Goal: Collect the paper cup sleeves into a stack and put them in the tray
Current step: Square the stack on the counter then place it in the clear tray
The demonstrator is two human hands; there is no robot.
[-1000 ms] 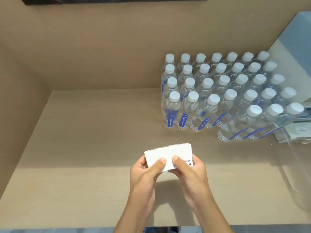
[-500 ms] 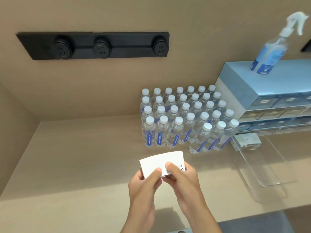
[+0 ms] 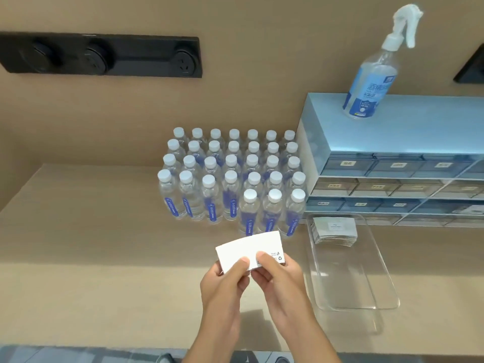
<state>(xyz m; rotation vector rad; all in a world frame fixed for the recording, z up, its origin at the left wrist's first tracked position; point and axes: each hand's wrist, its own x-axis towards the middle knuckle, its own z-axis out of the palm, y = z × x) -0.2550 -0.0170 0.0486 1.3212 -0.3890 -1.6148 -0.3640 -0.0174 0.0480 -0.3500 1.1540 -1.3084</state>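
A stack of white paper cup sleeves is held above the counter between both hands. My left hand pinches its lower left part with the thumb on top. My right hand grips its lower right corner, by the small printed marks. To the right lies a clear plastic tray on the counter. Another stack of sleeves lies flat in the tray's far end. The held stack is left of the tray and apart from it.
Several rows of water bottles stand just behind the hands. A blue drawer cabinet sits at the right behind the tray, with a spray bottle on top. A black socket strip is on the wall. The counter's front edge runs near the bottom.
The camera has tilted up and turned right, bringing the tray, cabinet and spray bottle into view. Both hands keep hold of the sleeve stack, now nearer the tray.
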